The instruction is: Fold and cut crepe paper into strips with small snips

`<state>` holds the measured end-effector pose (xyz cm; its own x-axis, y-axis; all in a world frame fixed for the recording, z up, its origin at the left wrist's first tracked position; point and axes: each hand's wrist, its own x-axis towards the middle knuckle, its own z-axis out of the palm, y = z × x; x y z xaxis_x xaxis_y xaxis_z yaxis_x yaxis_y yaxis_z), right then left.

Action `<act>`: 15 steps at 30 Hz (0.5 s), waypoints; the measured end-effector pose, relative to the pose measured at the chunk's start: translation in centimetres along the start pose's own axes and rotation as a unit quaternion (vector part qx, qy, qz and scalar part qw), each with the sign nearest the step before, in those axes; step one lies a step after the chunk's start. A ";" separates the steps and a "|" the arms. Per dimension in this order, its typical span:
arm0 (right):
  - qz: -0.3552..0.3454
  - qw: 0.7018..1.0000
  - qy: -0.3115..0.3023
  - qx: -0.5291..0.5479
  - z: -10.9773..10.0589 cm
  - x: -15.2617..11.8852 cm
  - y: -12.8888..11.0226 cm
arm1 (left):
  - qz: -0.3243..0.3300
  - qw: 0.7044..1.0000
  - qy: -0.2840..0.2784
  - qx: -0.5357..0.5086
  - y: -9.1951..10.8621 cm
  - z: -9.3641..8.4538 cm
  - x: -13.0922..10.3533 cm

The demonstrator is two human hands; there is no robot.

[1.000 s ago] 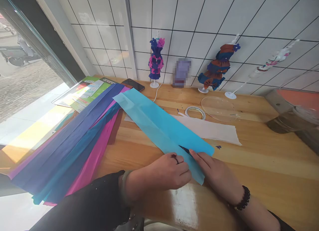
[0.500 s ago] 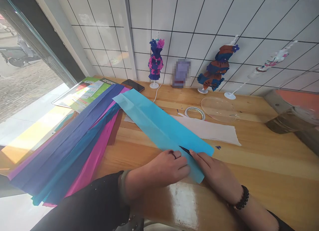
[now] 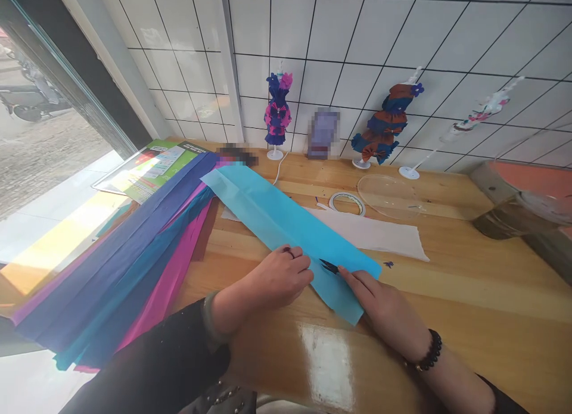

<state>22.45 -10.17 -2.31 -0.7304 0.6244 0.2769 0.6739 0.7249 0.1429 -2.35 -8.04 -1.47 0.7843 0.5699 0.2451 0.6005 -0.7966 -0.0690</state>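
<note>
A long light-blue strip of paper (image 3: 286, 214), folded lengthwise, lies slantwise across the wooden table. My left hand (image 3: 279, 277) has its fingers closed on the near edge of this strip, about midway along its lower half. My right hand (image 3: 386, 310) rests over the strip's lower right end and holds small black scissors (image 3: 329, 266), their dark blades pointing left over the paper. The scissors' handles are hidden in my fingers. Under the blue strip lies a white paper strip (image 3: 388, 235), partly covered.
Blue, teal and pink paper sheets (image 3: 134, 241) lie at left beside a green printed package (image 3: 156, 170). Behind are a tape roll (image 3: 347, 204), a clear round dish (image 3: 388, 195) and decorated stands (image 3: 277, 116). A brownish clear container (image 3: 513, 214) is at right.
My left hand has moved left and up along the paper's near edge, away from my right hand. The scissors' blades now look slightly parted. My right hand stays nearly in place.
</note>
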 end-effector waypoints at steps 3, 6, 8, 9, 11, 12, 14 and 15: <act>-0.002 1.000 -0.004 -0.010 -0.1 0.1 0.0 | 0.003 1.000 0.008 -0.010 0.0 -0.1 0.0; -0.012 1.000 -0.007 -0.015 0.1 0.2 0.0 | 0.008 1.000 0.012 -0.018 -0.1 -0.4 -0.1; -0.015 1.000 -0.013 -0.013 0.2 0.4 0.0 | 0.013 1.000 0.012 -0.023 -0.3 -0.7 -0.2; -0.014 1.000 -0.014 -0.012 0.3 0.5 -0.1 | 0.015 0.999 0.013 -0.025 -0.4 -0.8 -0.3; -0.012 1.000 -0.014 -0.011 0.3 0.7 -0.1 | 0.017 0.999 0.016 -0.030 -0.5 -1.0 -0.4; -0.010 1.000 -0.012 -0.010 0.4 0.8 -0.2 | 0.016 0.999 0.018 -0.032 -0.6 -1.1 -0.4; -0.009 1.000 -0.009 -0.003 0.4 0.9 -0.2 | 0.016 0.999 0.019 -0.037 -0.7 -1.3 -0.5; -0.010 1.000 -0.009 0.002 0.4 1.0 -0.2 | 0.017 0.999 0.017 -0.040 -0.7 -1.3 -0.5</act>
<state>21.59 -9.58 -2.46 -0.7457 0.6151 0.2560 0.6587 0.7382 0.1452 -3.37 -8.05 -0.27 0.7974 0.5358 0.2776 0.5582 -0.8297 -0.0017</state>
